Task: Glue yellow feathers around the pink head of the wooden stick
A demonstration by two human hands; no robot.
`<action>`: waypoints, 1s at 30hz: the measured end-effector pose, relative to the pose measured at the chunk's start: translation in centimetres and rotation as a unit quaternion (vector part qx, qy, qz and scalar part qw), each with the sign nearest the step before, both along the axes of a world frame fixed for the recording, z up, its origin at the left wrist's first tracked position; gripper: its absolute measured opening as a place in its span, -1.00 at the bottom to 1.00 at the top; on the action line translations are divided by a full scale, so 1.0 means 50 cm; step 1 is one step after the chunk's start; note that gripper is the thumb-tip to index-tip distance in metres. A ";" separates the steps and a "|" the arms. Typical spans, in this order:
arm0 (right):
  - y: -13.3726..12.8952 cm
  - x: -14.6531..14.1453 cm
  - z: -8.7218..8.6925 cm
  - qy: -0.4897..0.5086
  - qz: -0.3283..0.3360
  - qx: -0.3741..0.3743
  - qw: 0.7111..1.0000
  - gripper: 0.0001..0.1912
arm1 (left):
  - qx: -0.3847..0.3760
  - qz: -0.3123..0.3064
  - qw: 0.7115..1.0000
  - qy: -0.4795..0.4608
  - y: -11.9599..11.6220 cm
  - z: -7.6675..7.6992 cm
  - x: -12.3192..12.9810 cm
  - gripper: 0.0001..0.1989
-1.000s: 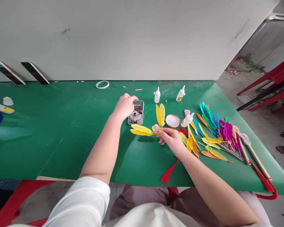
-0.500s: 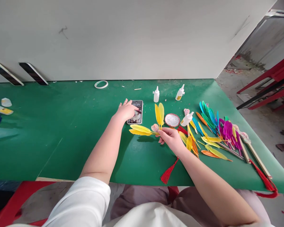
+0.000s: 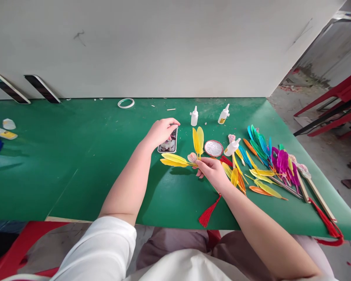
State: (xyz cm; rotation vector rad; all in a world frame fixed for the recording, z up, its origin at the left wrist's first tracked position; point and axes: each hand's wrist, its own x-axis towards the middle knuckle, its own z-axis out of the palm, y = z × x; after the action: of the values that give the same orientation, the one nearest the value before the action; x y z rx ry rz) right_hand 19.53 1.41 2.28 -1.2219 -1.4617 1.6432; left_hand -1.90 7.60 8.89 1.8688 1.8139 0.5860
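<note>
My right hand point(image 3: 211, 170) pinches a partly feathered hand fan by the pale pinkish piece point(image 3: 192, 157) at its top. One pair of yellow feathers point(image 3: 198, 141) points up from it, another pair point(image 3: 174, 160) points left. A red tassel point(image 3: 210, 212) hangs below my right wrist; the handle is mostly covered by my hand. Farther left, my left hand point(image 3: 163, 130) arches over the top of a phone point(image 3: 167, 146) lying face up. Its curled fingers are at the phone's upper right edge, and the screen is lit with a picture.
White glue bottles point(image 3: 194, 116) stand behind, and another bottle point(image 3: 232, 147) leans beside a red-rimmed dish point(image 3: 213, 148). Coloured feathers point(image 3: 260, 142) and wooden-handled pieces point(image 3: 318, 195) lie on the right. A tape roll point(image 3: 125, 103) rests near the wall; two phones point(image 3: 42, 89) lean against it.
My left hand has moved from pointing at the screen to curling over the phone's top and right edge. My right hand keeps the feather fan in the same place.
</note>
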 end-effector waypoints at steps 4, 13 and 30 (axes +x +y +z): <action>0.000 0.001 0.001 0.000 0.005 0.002 1.000 -0.64 | 0.002 -0.085 0.991 -0.101 -0.011 0.008 0.025 -0.57; -0.003 0.001 -0.003 0.000 0.027 0.023 0.999 -0.62 | -0.103 -0.177 0.954 -0.219 -0.042 0.034 0.067 -0.35; -0.005 -0.002 -0.001 0.032 0.038 -0.020 0.999 -0.65 | -0.119 -0.137 0.969 -0.166 -0.037 0.021 0.077 -0.26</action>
State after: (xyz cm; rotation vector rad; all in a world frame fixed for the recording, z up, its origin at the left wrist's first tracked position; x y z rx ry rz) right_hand 19.41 1.18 2.21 -1.1365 -1.4576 1.7527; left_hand 1.95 5.73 9.92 1.7007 1.3217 0.5180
